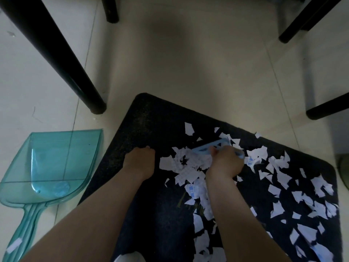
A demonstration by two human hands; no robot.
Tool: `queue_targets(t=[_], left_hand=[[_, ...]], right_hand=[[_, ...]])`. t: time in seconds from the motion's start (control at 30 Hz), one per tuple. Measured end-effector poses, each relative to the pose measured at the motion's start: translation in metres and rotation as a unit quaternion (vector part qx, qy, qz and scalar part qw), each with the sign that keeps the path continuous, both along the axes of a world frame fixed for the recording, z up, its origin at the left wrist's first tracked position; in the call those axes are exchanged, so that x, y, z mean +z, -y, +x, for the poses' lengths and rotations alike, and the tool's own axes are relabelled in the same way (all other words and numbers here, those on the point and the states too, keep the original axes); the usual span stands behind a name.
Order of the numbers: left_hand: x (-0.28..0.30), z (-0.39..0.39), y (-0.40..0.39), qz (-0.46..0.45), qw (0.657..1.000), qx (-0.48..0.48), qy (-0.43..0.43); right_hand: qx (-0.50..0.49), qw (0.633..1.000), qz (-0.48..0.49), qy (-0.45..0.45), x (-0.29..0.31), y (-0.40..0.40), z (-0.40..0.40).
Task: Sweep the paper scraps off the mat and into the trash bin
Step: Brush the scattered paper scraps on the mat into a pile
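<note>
A dark mat [151, 125] lies on the tiled floor, its right half strewn with white paper scraps [283, 186]. My right hand [224, 163] is closed around a light blue hand brush [213, 146] that rests on a bunched heap of scraps [188, 167] near the mat's middle. My left hand [140, 163] presses fingers-down on the bare left part of the mat and holds nothing. A translucent teal dustpan [56, 161] lies on the floor left of the mat. No trash bin is in view.
Black furniture legs stand around: a thick one [75, 72] just beyond the dustpan, one at top centre [111, 10], and two at the right [309, 21] [326, 108]. One loose scrap [14, 244] lies on the dustpan's handle.
</note>
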State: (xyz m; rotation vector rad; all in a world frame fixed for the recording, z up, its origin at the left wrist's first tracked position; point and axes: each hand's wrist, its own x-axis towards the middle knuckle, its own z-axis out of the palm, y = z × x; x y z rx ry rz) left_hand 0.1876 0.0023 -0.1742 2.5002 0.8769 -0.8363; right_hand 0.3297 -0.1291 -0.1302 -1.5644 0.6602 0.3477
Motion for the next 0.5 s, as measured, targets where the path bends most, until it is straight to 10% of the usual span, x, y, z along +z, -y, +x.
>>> queue_targets(t=[0.23, 0.5], left_hand=[[-0.005, 0.002, 0.000, -0.001, 0.999, -0.014, -0.031], [-0.007, -0.004, 0.001, -0.014, 1.000, -0.001, -0.013]], right_hand=[[0.162, 0.985, 0.057, 0.023, 0.024, -0.044, -0.025], [0.339, 0.933, -0.122, -0.001, 0.001, -0.039, -0.028]])
